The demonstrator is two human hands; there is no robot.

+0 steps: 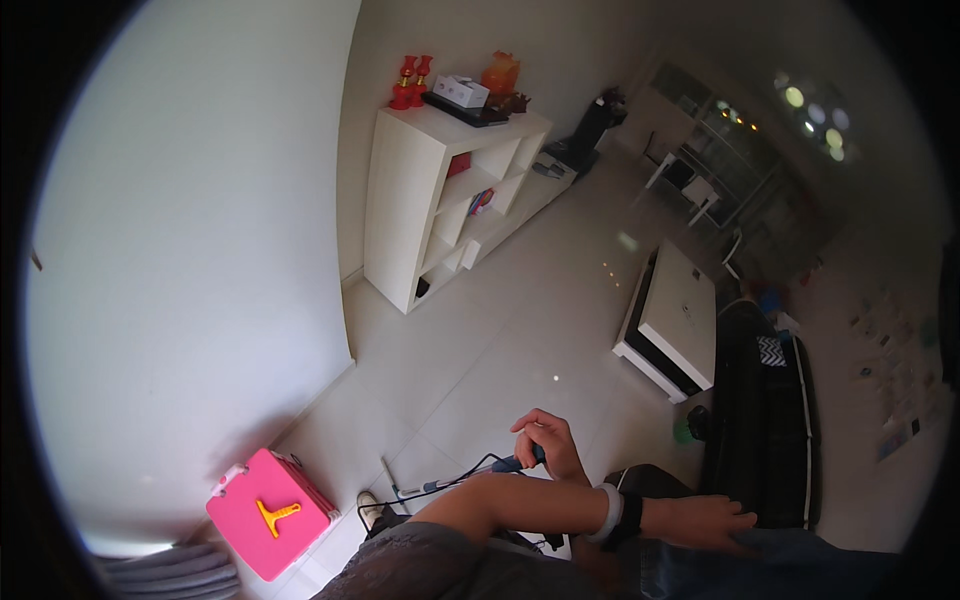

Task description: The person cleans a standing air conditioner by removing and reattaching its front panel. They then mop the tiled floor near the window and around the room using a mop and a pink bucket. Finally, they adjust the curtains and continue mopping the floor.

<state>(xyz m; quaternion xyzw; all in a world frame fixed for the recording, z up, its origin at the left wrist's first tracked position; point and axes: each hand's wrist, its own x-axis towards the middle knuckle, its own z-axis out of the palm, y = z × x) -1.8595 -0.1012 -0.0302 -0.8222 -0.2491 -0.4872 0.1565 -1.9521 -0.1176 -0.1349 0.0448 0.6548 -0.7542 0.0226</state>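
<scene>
My right hand (551, 446) is curled round the dark blue handle (508, 464) of a long-handled floor tool, probably a mop. Its pale blue and grey pole (442, 486) slants down to a thin, light-coloured head (391, 480) on the tiles. In front of my body my left forearm crosses to the right, with a white band and a black band at the wrist. My left hand (697, 521) lies against dark blue denim-like fabric (780, 551); whether its fingers grip the fabric is unclear. A black cord (427, 491) loops beside the pole.
A pink case (259, 517) bears a yellow T-shaped scraper (277, 515) by the wall. One shoe (368, 510) shows near the mop head. Ahead stand a cream shelf unit (397, 217), a low white table (682, 315) and, at right, a black sofa (750, 427).
</scene>
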